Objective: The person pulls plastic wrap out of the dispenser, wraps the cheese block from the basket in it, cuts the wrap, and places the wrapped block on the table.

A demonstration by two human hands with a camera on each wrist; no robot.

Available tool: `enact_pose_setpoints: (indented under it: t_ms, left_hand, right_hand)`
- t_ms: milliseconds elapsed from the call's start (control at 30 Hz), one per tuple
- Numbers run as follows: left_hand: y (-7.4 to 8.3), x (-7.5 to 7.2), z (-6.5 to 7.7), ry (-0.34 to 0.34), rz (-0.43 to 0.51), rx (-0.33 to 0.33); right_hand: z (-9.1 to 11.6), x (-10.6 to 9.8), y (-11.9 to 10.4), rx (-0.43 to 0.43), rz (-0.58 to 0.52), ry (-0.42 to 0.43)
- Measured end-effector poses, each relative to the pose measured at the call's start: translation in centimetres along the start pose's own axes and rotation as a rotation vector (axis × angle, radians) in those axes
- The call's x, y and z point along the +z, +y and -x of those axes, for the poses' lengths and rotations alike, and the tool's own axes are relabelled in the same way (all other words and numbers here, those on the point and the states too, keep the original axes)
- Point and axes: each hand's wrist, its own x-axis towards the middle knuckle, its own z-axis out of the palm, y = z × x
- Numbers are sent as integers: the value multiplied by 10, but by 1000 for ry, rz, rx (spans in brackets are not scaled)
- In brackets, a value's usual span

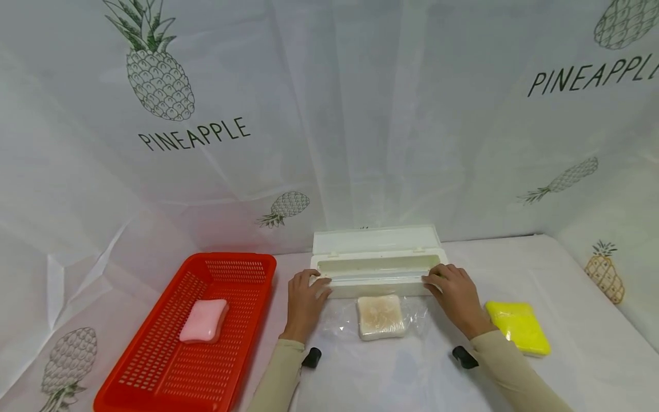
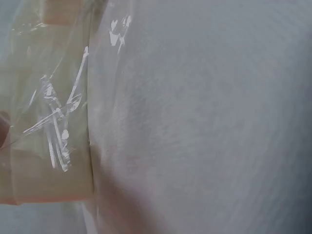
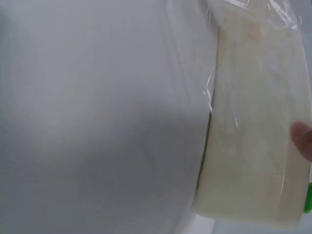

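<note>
A long white cling film dispenser (image 1: pixel 378 288) stands near the back of the table with its lid raised. Clear plastic film (image 1: pixel 340 317) comes over its front and spreads onto the table, wrinkled and shiny. On this film lies a square, bread-like block (image 1: pixel 381 316) with a beige top. My left hand (image 1: pixel 305 300) grips the dispenser's front rim near its left end, fingers curled. At the right end my right hand (image 1: pixel 453 292) grips the same rim, its thumb (image 3: pixel 302 139) against the front in the right wrist view. Whether the fingers also pinch film is unclear.
To the left sits a red plastic basket (image 1: pixel 252 337) with a pink block (image 1: pixel 204 320) in it. A yellow square block (image 1: pixel 518 327) lies right of my right forearm. Behind the table hangs a white pineapple-print sheet (image 1: pixel 370 114). A small green piece (image 3: pixel 308 199) shows beside the dispenser.
</note>
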Motion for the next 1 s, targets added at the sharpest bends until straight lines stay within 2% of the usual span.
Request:
enact_pose_setpoints:
  t_ms: [67,133,267,333,533,633,733,833,1000]
  left_hand:
    - [0,1,1,58,1,71]
    - [-2,2,2,103,15,114]
    - [-4,3,6,116,81,145]
    - [-3,1,8,82,114,140]
    - [1,-11,23,-94,233,107]
    - [-2,-12,30,-125,258,127]
    - [-5,-12,34,-131,243,147]
    - [-7,-14,37,-164,221,130]
    - [-8,-16,39,-238,176,125]
  right_hand:
    - [0,0,1,-22,-16,17]
    - [1,0,1,-43,-40,23]
    - [4,-4,0,-66,-69,-12]
    - [6,-7,-2,-78,-79,-37]
    - [20,-16,-7,-126,-117,-124]
    - [29,-20,-9,-130,-125,-167]
    - [34,-25,-10,-124,-110,-203]
    - [38,-28,-10,-125,-88,-240]
    - [42,-28,-11,-193,-26,-304]
